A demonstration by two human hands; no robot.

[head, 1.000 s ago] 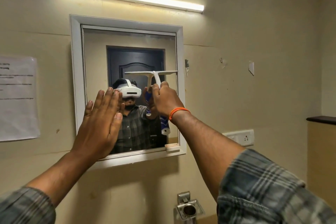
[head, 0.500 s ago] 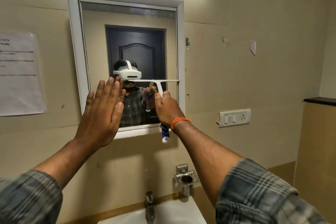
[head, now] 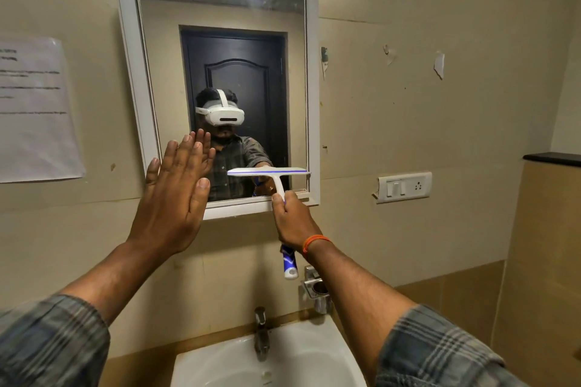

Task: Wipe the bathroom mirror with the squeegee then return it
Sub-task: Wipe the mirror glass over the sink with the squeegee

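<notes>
Right hand: the right hand point(head: 290, 220) was clenched around the squeegee's handle, wrist bearing an orange band point(head: 315, 242), held just below the mirror's lower right corner.
Squeegee: the squeegee point(head: 274, 179) stood upright, its white blade lying level across the lowest strip of glass — the right tip close against the inner edge of the frame, the blue and white handle end hanging down below the frame over the wall.
Left hand: the left hand point(head: 173, 195) was open and flat, fingers together and pointing up, grasping nothing, overlapping the mirror's lower left corner; whether the palm touched the glass could not be told.
Mirror: the mirror point(head: 239, 50) hung on the beige wall in a white frame point(head: 312, 88), with the glass above the blade unobstructed up to the top edge.
Room below: under the frame's bottom edge lay a band of bare wall, then the tap point(head: 261, 333) and the white sink point(head: 308, 358) — the handle end hung above the sink's right side, near a metal holder point(head: 316, 287) fixed to the wall.
Room to the sides: a paper notice point(head: 34, 110) hung on the wall left of the frame, a switch plate point(head: 405, 187) to the right, both apart from the hands.
</notes>
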